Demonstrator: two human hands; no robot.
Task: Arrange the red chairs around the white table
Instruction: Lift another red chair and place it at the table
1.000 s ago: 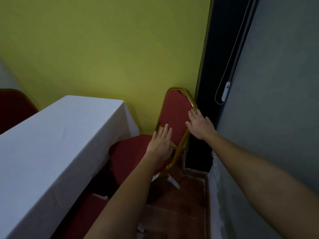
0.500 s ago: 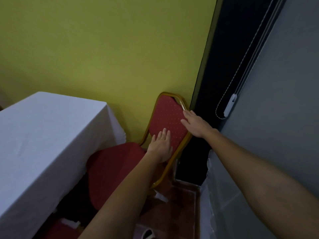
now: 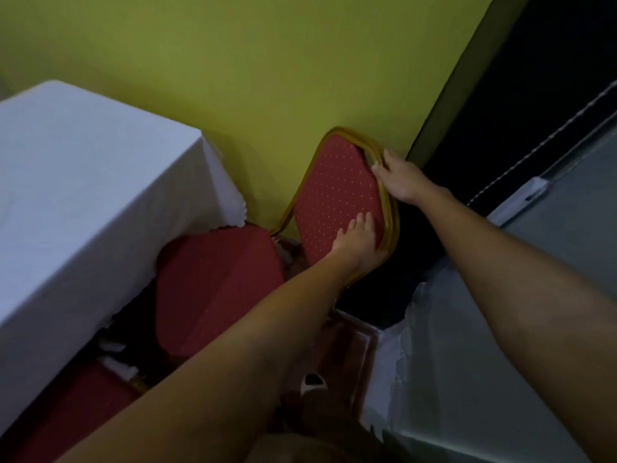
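A red chair (image 3: pixel 337 192) with a gold frame stands at the end of the white table (image 3: pixel 83 195), its back close to the yellow wall. The seat (image 3: pixel 217 289) points toward the table's corner and partly under the hanging cloth. My right hand (image 3: pixel 400 178) grips the upper right edge of the backrest frame. Lower on the backrest is my left hand (image 3: pixel 357 242), fingers on the red padding, holding the edge near the frame. A second red chair (image 3: pixel 66 412) shows at the bottom left, tucked along the table's side.
The yellow wall (image 3: pixel 267 78) is just behind the chair. A dark window strip (image 3: pixel 534 95) and a grey blind (image 3: pixel 500 329) with a pull cord (image 3: pixel 534 192) close in the right side. Brown floor (image 3: pixel 340 345) shows in the narrow gap.
The view has tilted down and closer. My right hand has slid from the face of the backrest onto its right frame edge. My left hand stays low on the backrest.
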